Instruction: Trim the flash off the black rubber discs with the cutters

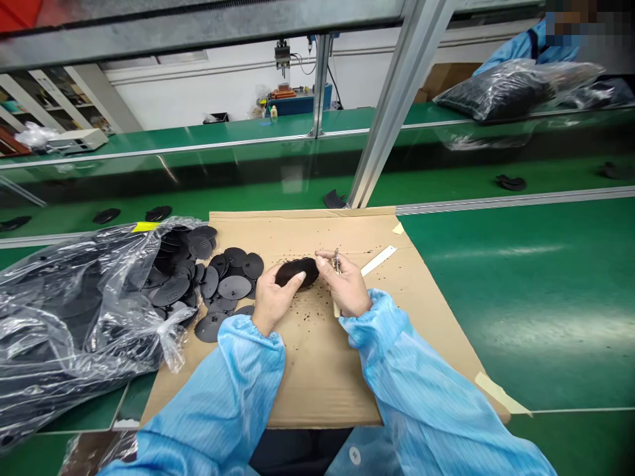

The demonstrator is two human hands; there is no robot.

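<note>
My left hand [278, 294] holds a glossy black oval disc [297, 272] above the cardboard sheet [317, 370], its thumb on the upper face. Close to the disc's right end, my right hand [344, 281] is closed round a small tool [337, 264] with a metal tip and a pale handle. Whether its fingertips touch the disc is hard to tell. Small black crumbs lie scattered on the cardboard round both hands. Several loose black discs [235, 287] are piled to the left of my left hand.
A clear plastic bag [74, 311] full of black discs spills open at the left. Behind my right hand lies a white strip [379, 260]. A metal post [397, 99] rises beyond the cardboard. Black parts rest on the green belt [278, 188]. A person in blue [516, 49] is at the upper right.
</note>
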